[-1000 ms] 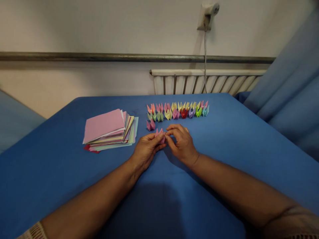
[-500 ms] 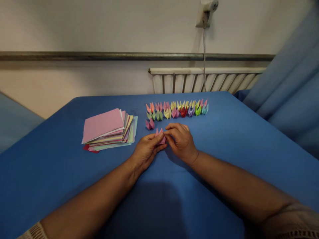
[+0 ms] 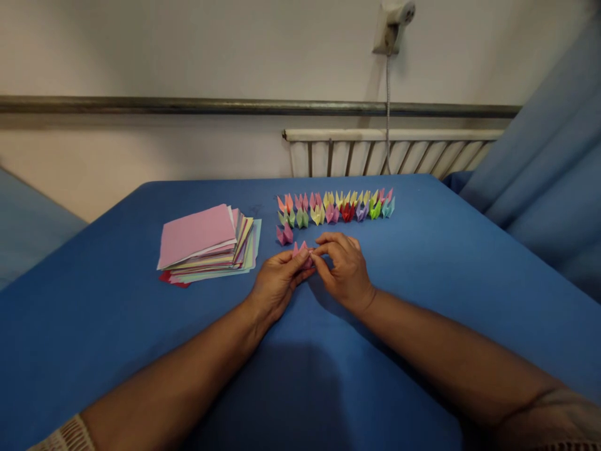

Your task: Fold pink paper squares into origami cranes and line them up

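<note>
A small pink origami crane point(image 3: 301, 249) with pointed tips is held between my two hands above the blue table. My left hand point(image 3: 280, 275) is closed on it, thumb on the near face and fingers beneath. The thumb and forefinger of my right hand point(image 3: 345, 269) pinch its right side; my fingertips hide part of the paper there. Just behind it stands a single pink paper crane point(image 3: 284, 235). Farther back are rows of folded cranes in several colours, among them a red crane point(image 3: 347, 213) and a bright green crane point(image 3: 374, 208).
A stack of coloured paper sheets point(image 3: 200, 238), pink on top, lies to the left on the blue-covered table point(image 3: 141, 338). Behind the table are a metal rail point(image 3: 211, 106), a white radiator point(image 3: 338, 135) and a hanging cord point(image 3: 388, 81). A blue curtain point(image 3: 554, 144) hangs at the right.
My right fingers have shifted slightly at the pink crane's right side, and its lower part looks more covered. The whole view has moved a little; the other cranes and the paper stack stay put.
</note>
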Demonstrator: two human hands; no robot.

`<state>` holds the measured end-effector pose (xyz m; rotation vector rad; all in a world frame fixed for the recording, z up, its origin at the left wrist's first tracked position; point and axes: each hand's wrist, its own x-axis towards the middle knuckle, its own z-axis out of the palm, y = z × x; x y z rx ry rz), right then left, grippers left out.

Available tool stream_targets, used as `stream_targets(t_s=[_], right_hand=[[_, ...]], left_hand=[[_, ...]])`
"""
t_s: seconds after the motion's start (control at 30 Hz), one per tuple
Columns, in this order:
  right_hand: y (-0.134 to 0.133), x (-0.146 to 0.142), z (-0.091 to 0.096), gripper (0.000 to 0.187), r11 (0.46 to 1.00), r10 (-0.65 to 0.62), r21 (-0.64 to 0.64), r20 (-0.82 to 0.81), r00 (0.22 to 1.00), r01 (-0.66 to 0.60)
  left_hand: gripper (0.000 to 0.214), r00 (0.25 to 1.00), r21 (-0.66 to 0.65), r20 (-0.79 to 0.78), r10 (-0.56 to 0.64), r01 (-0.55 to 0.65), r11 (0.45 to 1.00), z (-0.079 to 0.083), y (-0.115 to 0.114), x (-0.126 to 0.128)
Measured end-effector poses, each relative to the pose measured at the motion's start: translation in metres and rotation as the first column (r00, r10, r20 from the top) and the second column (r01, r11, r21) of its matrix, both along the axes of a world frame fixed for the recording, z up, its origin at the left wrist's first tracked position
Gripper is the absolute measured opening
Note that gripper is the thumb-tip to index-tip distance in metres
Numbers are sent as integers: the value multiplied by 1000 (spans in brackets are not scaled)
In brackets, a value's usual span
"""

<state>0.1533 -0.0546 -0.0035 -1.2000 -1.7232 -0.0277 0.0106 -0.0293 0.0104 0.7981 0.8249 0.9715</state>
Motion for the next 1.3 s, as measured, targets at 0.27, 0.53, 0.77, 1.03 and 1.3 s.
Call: stream_targets(t_s=[0.27, 0.53, 0.77, 1.03, 1.3], right_hand=[[1, -1, -3, 9, 1000, 11, -9, -14, 1000, -11], [1, -3, -4, 7, 1000, 5, -24, -70, 998, -6], [2, -4, -3, 7, 999, 18, -46, -134, 991, -25], [4, -1, -5, 13, 996, 83, -17, -256, 963, -90], [10, 2, -4, 8, 950, 253, -69, -409, 877, -306]], left_hand=[[28, 998, 19, -66, 17, -16, 1000, -3, 1, 0], [24, 998, 33, -51, 36, -34, 999, -2, 1, 0], [22, 998, 37, -52, 47, -45, 998, -2, 1, 0], [21, 999, -48, 10, -43, 43, 998, -2, 3, -2], [14, 990, -96, -10, -140, 139, 986, 3, 7, -5]])
